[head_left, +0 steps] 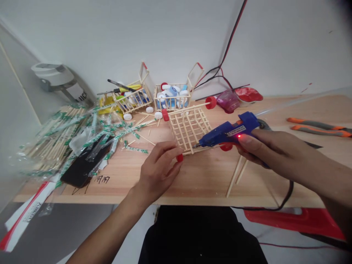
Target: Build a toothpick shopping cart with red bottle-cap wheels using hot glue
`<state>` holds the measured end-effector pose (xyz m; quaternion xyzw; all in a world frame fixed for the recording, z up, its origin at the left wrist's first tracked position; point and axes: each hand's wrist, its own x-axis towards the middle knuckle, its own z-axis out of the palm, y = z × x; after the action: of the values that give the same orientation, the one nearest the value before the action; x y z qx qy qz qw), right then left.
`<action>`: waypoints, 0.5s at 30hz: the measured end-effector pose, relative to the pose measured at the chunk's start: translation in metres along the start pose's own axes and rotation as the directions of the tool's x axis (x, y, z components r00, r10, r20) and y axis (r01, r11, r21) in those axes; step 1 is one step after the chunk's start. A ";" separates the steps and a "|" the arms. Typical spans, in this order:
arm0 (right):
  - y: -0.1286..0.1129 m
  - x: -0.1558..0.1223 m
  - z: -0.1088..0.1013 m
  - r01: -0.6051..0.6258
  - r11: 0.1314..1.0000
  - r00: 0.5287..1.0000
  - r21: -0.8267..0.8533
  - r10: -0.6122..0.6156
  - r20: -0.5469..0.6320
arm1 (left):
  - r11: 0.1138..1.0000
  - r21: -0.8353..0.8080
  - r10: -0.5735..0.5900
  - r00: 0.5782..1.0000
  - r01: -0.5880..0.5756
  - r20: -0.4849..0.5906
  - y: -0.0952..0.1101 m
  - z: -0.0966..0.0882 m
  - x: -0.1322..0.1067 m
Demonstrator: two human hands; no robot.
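My right hand point(272, 150) is wrapped around a blue hot glue gun point(227, 132) with a red light glowing on its side. The gun's metal nozzle reaches the near edge of a small cart frame point(189, 126) built from thin wooden sticks. Red bottle caps sit as wheels at the ends of its axle sticks, one cap point(211, 102) at the far right corner. At the near left corner, my left hand point(162, 167) has its fingers closed about another red cap point(179, 157); the fingertips partly hide it.
Behind stand two finished stick carts, one holding bottle caps point(172, 97), the other pens and caps point(134, 101). Wrapped chopsticks point(57, 137) and a black phone point(82, 165) lie left. Pliers point(319, 126) are right; two loose sticks point(233, 178) lie near the front edge. A cord hangs there.
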<state>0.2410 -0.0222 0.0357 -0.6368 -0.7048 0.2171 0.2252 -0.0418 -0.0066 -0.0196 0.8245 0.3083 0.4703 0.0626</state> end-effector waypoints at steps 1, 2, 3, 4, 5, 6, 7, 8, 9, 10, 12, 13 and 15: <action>-0.001 0.000 -0.001 0.010 1.000 0.999 -0.016 -0.010 0.031 | 1.000 0.002 0.001 1.000 -0.001 -0.001 0.000 0.000 0.000; -0.003 -0.001 -0.002 0.022 0.999 0.998 -0.032 -0.020 0.051 | 1.000 0.003 0.004 1.000 -0.004 -0.002 0.000 0.000 0.000; -0.005 -0.001 -0.002 0.033 0.999 0.998 -0.042 -0.030 0.057 | 1.000 0.005 0.005 1.000 -0.005 -0.001 0.000 -0.001 0.000; -0.006 -0.001 -0.003 0.041 0.998 0.998 -0.048 -0.039 0.044 | 1.000 0.006 0.004 1.000 -0.004 0.000 -0.001 -0.001 0.000; -0.007 -0.001 -0.003 0.050 0.997 0.998 -0.053 -0.048 0.034 | 1.000 0.006 0.003 1.000 -0.003 0.002 -0.001 -0.001 0.000; -0.008 -0.001 -0.003 0.061 0.996 0.998 -0.060 -0.059 0.026 | 1.000 0.005 0.001 1.000 -0.001 0.004 -0.001 -0.001 0.000; -0.009 0.000 -0.003 0.068 0.995 0.998 -0.068 -0.067 0.018 | 1.000 0.003 -0.002 1.000 0.002 0.004 -0.001 -0.001 -0.001; -0.010 0.000 -0.002 0.073 0.994 0.997 -0.078 -0.072 0.009 | 1.000 0.002 -0.004 1.000 0.004 0.002 -0.001 -0.001 -0.001; -0.010 0.000 -0.002 0.072 0.993 0.997 -0.089 -0.072 0.004 | 1.000 0.002 -0.005 1.000 0.005 0.000 -0.001 -0.001 -0.001; -0.010 0.000 -0.002 0.068 0.993 0.998 -0.098 -0.068 0.000 | 1.000 0.004 -0.004 1.000 0.004 -0.002 -0.001 -0.001 -0.001; -0.009 0.001 -0.001 0.058 0.992 0.998 -0.113 -0.060 -0.013 | 1.000 0.009 -0.004 1.000 0.004 -0.005 -0.001 -0.002 -0.001; -0.009 0.002 -0.001 0.060 0.991 0.998 -0.120 -0.063 -0.021 | 1.000 0.011 -0.003 1.000 0.003 -0.005 -0.001 -0.002 -0.001; -0.011 0.003 -0.001 0.081 0.988 0.996 -0.134 -0.086 -0.035 | 1.000 0.017 -0.005 1.000 0.005 -0.003 -0.001 -0.002 -0.001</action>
<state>0.2327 -0.0205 0.0425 -0.6245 -0.7389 0.1474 0.2055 -0.0440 -0.0069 -0.0193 0.8235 0.3145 0.4688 0.0561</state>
